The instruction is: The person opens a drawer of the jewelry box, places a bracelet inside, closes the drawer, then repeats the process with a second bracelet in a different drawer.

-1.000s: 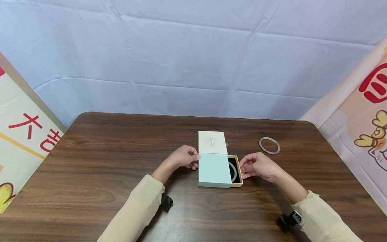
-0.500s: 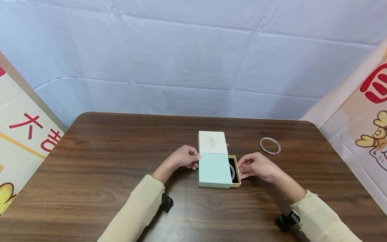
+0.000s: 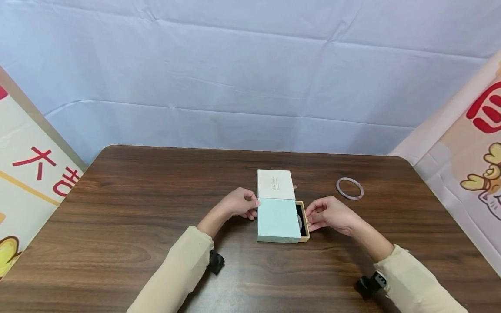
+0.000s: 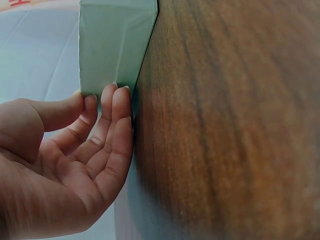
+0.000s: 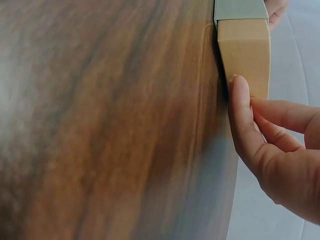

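Observation:
On the table lies a mint-green box sleeve (image 3: pixel 278 218), with a tan drawer (image 3: pixel 304 239) sticking out of its right side. Part of a ring (image 3: pixel 299 222) shows on the drawer's black lining; the rest is hidden under the sleeve. My left hand (image 3: pixel 239 203) rests its fingertips and thumb against the sleeve's left side, also seen in the left wrist view on the green side (image 4: pixel 110 50). My right hand (image 3: pixel 332 215) touches the drawer's outer end with extended fingers and thumb, which the right wrist view shows against the tan end (image 5: pixel 245 55).
A white box (image 3: pixel 275 184) with small print lies directly behind the green sleeve, with a small tab at its right. A pale purple bangle (image 3: pixel 349 188) lies on the wooden table (image 3: pixel 156 195) at the right. Pale cloth hangs behind the table, with printed banners at both sides.
The drawer has slid left, further into the green sleeve, and less of the ring shows. My right hand has moved left with it, while my left hand has stayed against the sleeve.

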Demonstrator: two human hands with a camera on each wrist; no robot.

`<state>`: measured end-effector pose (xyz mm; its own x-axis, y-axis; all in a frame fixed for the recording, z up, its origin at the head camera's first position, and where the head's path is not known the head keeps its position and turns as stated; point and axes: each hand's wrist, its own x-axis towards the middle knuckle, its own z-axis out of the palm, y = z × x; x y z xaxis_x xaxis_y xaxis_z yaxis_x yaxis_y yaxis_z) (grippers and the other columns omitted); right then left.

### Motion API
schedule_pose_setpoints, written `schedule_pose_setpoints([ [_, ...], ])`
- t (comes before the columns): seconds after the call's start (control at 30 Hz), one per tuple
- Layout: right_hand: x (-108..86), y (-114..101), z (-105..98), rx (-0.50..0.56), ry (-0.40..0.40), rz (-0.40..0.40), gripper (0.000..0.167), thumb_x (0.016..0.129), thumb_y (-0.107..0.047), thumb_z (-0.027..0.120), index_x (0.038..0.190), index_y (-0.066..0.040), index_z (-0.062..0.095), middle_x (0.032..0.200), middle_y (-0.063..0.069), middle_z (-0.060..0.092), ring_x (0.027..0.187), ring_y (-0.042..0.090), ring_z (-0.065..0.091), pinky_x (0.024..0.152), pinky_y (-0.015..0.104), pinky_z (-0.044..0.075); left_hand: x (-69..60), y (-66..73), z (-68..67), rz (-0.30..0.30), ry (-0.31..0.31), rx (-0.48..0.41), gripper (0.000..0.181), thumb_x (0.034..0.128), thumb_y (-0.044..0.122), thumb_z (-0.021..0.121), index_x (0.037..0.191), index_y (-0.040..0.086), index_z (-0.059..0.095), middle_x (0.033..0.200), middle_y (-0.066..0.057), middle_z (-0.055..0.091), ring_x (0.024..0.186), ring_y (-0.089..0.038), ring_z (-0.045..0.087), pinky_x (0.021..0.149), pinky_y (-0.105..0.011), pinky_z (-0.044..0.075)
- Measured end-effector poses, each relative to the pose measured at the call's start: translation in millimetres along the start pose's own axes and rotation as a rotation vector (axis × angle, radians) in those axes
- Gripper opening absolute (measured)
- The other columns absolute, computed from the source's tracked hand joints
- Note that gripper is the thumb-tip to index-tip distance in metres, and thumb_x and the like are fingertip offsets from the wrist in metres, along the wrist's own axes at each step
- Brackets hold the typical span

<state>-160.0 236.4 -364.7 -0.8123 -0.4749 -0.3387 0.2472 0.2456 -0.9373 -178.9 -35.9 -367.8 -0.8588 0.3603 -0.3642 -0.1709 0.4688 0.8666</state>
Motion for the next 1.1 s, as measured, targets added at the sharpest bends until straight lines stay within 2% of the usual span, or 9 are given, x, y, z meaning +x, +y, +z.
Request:
schedule_pose_setpoints([
  [1.1, 6.7, -2.0, 8.5, 0.023, -0.026, -0.007, 0.011, 0.083, 0.015, 0.051, 0.092, 0.018, 0.054, 0.074, 0.014, 0.057, 0.069, 0.023, 0.063, 0.07, 0.039, 0.052, 0.1, -0.3, 0.9, 0.002, 0.003, -0.002, 0.019, 0.0929, 0.011, 0.054, 0.078, -0.001, 0.057, 0.065, -0.011, 0.062, 0.058, -0.018, 0.063, 0.057, -0.028, 0.049],
])
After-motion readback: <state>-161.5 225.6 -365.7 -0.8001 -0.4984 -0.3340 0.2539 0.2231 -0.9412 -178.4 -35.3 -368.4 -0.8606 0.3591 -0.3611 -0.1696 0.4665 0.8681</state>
